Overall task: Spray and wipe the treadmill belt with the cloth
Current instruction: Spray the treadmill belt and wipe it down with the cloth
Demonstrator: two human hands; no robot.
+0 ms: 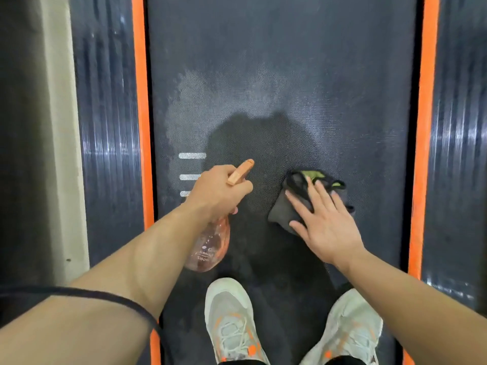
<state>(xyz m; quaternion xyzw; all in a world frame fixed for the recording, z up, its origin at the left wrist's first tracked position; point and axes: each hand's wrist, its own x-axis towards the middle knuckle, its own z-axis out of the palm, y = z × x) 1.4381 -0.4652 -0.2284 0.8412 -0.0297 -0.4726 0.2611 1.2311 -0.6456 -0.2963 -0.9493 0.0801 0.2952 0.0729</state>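
The left hand is wrapped around the neck of an orange spray bottle, nozzle aimed forward over the treadmill belt. Just beside it, the right hand lies spread, fingers flat, pressing a dark cloth onto the belt. A pale damp patch shows ahead of both hands.

Only legible print is on the orange spray bottle: pale lettering low on its body, roughly "3100m", with a blurred, unreadable line above. Three plain white bars are marked on the treadmill belt.
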